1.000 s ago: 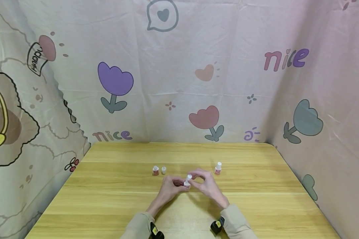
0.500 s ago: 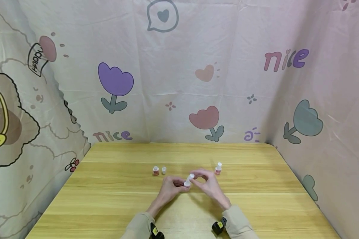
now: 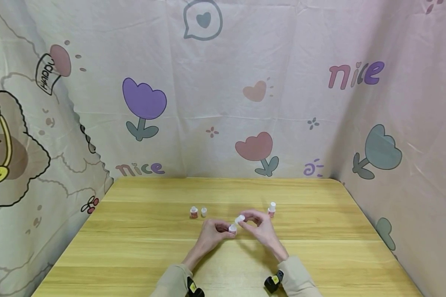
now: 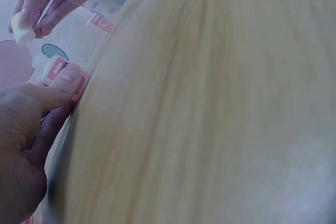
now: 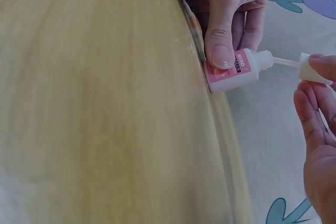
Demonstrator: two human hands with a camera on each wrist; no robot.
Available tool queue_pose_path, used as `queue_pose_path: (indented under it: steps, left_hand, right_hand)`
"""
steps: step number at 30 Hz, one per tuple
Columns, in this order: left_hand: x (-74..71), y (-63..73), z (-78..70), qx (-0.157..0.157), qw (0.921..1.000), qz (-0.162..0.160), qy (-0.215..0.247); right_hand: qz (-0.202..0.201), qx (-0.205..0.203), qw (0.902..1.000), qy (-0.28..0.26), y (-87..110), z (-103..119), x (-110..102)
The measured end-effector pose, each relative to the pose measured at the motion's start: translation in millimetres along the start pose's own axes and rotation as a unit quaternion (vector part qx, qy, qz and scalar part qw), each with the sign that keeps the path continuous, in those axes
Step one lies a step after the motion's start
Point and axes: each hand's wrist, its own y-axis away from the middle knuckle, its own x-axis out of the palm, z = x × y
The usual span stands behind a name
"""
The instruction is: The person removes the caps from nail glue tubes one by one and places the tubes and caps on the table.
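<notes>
My left hand (image 3: pixel 212 233) grips a small white bottle (image 5: pixel 236 72) with a pink label, holding it on the wooden table. Thumb and fingers of my right hand (image 3: pixel 261 227) pinch its white cap (image 5: pixel 310 69), up and to the right of the bottle's neck. From the cap a thin pale stem (image 5: pixel 286 62) runs to the bottle's mouth in the right wrist view; whether its tip is still inside, I cannot tell. The cap tilts in the head view. In the left wrist view, the left thumb (image 4: pixel 69 73) lies across the bottle's label.
Behind my left hand stand another small bottle (image 3: pixel 194 213), its cap off, and a loose white cap (image 3: pixel 204 212). A capped bottle (image 3: pixel 271 209) stands behind my right hand. The table (image 3: pixel 134 247) meets a printed cloth (image 3: pixel 208 103) at the back.
The cap has risen off the bottle's neck and tilted to the right, drawn by my right hand. My left hand and the bottle have stayed in place.
</notes>
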Motion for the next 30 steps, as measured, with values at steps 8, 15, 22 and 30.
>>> queue_pose_path:
  steps: [8,15,22,30]
  left_hand:
    - [0.4,0.4,1.7,0.005,1.0000,0.000,-0.001]
    - [0.8,0.0,0.9,0.004,1.0000,-0.005,0.005]
    - [2.3,1.1,-4.8,-0.013,0.9998,-0.010,0.010]
    - [0.0,0.6,0.4,-0.002,1.0000,-0.006,0.000]
  right_hand:
    - [-0.001,0.015,0.9993,-0.035,2.6,0,-2]
    - [-0.003,0.012,0.9977,-0.067,4.9,-3,-7]
    - [-0.019,0.075,0.9923,-0.096,6.8,-2,-11]
    - [-0.033,0.100,0.9880,-0.113,8.4,-3,-13]
